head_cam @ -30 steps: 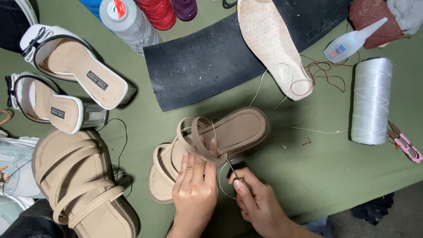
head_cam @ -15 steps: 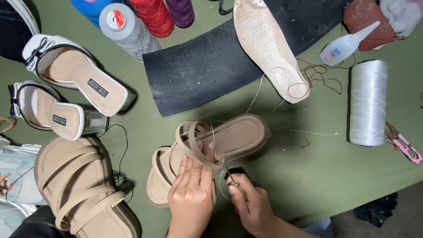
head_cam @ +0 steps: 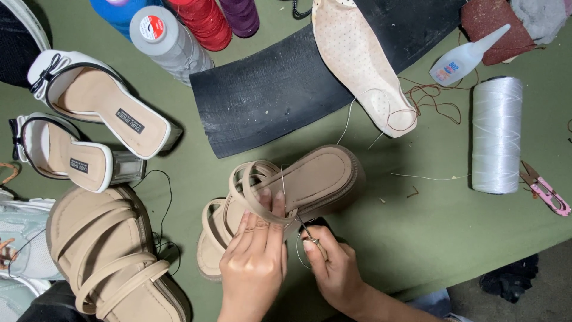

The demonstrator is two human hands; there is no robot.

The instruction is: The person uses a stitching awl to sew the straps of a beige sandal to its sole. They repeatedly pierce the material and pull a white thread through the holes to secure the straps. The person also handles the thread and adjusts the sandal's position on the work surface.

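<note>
A beige strappy sandal (head_cam: 316,179) lies on its side on the green table cover (head_cam: 453,238), toe toward me. My left hand (head_cam: 253,262) presses flat on its straps and footbed. My right hand (head_cam: 333,271) pinches a thin needle (head_cam: 308,234) at the sandal's near edge. A pale thread (head_cam: 283,185) runs from there up across the straps.
A matching beige sandal (head_cam: 113,262) lies at lower left, two white heeled mules (head_cam: 89,101) above it. A black rubber sheet (head_cam: 280,89), a pale insole (head_cam: 357,65), thread cones (head_cam: 170,39), a glue bottle (head_cam: 468,56), a white thread spool (head_cam: 496,134) and pink snips (head_cam: 545,188) surround the work.
The view has drifted slightly. My right hand has shifted a little up toward the sandal's edge with the needle; my left hand stays on the straps.
</note>
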